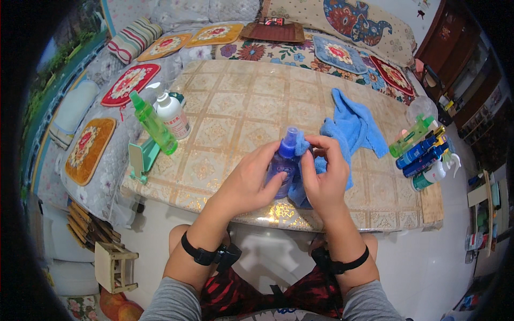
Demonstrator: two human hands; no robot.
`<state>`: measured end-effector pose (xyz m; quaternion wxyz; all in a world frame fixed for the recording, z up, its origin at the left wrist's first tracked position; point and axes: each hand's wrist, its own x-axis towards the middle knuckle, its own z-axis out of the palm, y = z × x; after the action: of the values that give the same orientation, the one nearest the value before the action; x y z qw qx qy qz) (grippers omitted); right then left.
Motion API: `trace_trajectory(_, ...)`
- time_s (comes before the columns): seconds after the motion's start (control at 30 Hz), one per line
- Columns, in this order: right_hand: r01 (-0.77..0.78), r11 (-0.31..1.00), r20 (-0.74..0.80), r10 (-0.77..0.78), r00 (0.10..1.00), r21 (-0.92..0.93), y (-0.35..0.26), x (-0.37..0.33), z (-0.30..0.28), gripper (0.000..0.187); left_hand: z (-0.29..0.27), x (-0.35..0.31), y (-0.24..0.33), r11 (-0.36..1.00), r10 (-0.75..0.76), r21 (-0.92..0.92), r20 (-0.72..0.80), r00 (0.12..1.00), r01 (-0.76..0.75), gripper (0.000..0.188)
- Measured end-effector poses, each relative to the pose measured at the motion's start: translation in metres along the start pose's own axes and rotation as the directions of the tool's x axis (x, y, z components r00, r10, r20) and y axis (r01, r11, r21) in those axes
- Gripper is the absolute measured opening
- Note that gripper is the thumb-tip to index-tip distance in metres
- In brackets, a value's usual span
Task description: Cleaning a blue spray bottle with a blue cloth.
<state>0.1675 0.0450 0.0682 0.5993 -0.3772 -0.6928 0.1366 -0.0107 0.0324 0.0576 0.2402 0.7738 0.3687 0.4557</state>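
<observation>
A purple spray bottle point(282, 163) with a clear cap stands upright near the table's front edge. My left hand point(251, 176) is wrapped round its body from the left, thumb across the front. On the other side, my right hand point(323, 174) pinches a fold of a blue cloth point(350, 125) and presses it to the bottle's neck. The rest of the cloth spreads over the table, away to the right and behind that hand. Part of the bottle's right side is covered by cloth and fingers.
At the left stand a green spray bottle point(155, 125), a white pump bottle point(174, 115) and a mint-green phone stand point(142, 159). Several bottles lie at the table's right end, among them a blue bottle point(415, 152). A wooden stool point(115, 265) is on the floor, lower left.
</observation>
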Motion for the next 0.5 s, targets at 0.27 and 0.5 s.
trace_trajectory(0.27,-0.065,0.994,0.069,0.059,0.996,0.092,0.013,-0.001,0.000,0.017,0.002,-0.001,0.006,1.000,0.004,0.010,0.012,1.000,-0.004,0.058)
trace_trajectory(0.5,0.078,0.997,0.055,-0.079,0.995,0.019,0.001,0.003,-0.003,0.018,0.003,-0.003,0.008,0.996,-0.026,0.085,-0.004,1.000,0.026,0.064)
